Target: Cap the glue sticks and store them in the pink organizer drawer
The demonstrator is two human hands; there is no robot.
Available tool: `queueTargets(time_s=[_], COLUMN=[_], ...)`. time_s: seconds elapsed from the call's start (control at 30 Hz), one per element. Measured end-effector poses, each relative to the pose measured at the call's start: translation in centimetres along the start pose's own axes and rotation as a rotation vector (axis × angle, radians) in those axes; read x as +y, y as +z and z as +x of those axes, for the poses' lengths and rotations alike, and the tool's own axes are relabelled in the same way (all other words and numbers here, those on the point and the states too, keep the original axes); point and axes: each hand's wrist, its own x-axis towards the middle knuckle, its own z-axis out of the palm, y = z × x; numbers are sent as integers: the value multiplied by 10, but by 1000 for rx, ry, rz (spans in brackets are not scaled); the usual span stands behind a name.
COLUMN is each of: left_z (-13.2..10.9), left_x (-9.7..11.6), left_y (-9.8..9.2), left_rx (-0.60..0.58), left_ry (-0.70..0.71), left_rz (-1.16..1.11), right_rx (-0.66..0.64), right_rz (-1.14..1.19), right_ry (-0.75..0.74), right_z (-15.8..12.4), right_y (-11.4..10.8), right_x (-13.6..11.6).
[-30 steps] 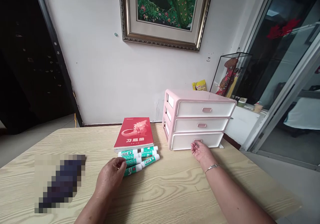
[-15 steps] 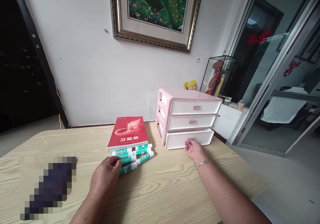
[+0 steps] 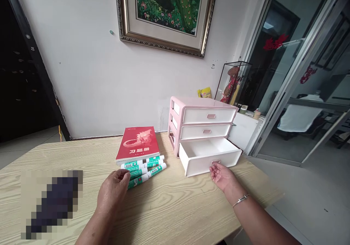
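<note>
- The bottom drawer (image 3: 209,168) of the pink-and-white drawer unit (image 3: 175,128) now stands pulled out, centre-right of the frame.
- Right hand (image 3: 222,176): loosely open, holding nothing, fingertips just below the drawer's handle.
- Left hand (image 3: 112,186): curled at the near edge of the green-labelled white tubes (image 3: 138,172); grip cannot be told.
- Tubes: still on the wood-grain table (image 3: 175,208), below the red book (image 3: 138,143), outside the drawer.

- Book (image 3: 137,143) on the desk (image 3: 175,208), just behind the glue sticks (image 3: 142,171)
- Drawer unit (image 3: 203,120) on the desk, right of the book
- Bottom drawer (image 3: 210,166) jutting forward of the two above
- Framed picture (image 3: 166,15) on the wall (image 3: 82,73) behind the desk
</note>
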Motion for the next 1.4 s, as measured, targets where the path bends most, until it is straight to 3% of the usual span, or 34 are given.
queueTargets(time_s=[0.17, 0.27, 0.37, 0.47, 0.57, 0.63, 0.8, 1.0, 1.1, 1.3, 1.4], left_z=[0, -5, -6, -3, 2, 5, 9, 3, 2, 13, 19], left_x=[1, 9, 12, 7, -1, -6, -7, 5, 6, -1, -4], left_y=[1, -5, -7, -4, 1, 4, 6, 2, 2, 11, 14], left_rx=[0, 6, 6, 22, 45, 41, -20, -63, -60, -25, -61], left_ry=[37, 34, 21, 39, 74, 104, 120, 87, 84, 126, 124], left_rz=[11, 17, 32, 70, 130, 178, 245, 272, 273, 245, 253], right_rx=[-20, -139, -405, -601, -691, -733, -729, -753, -764, -800, -739], right_rz=[-32, -187, -473, -785, -1054, -1185, -1478, -1665, -1697, -1588, -1508], right_ry=[59, 5, -185, -511, -816, -944, -1077, -1234, -1244, -1103, -1074], right_z=[-41, -79, -113, -130, -126, -114, -77, -65, -67, -70, -71], right_y=[9, 26, 47, 72, 100, 119, 156, 161, 160, 164, 169], right_x=[17, 38, 58, 71, 79, 84, 99, 110, 111, 108, 108])
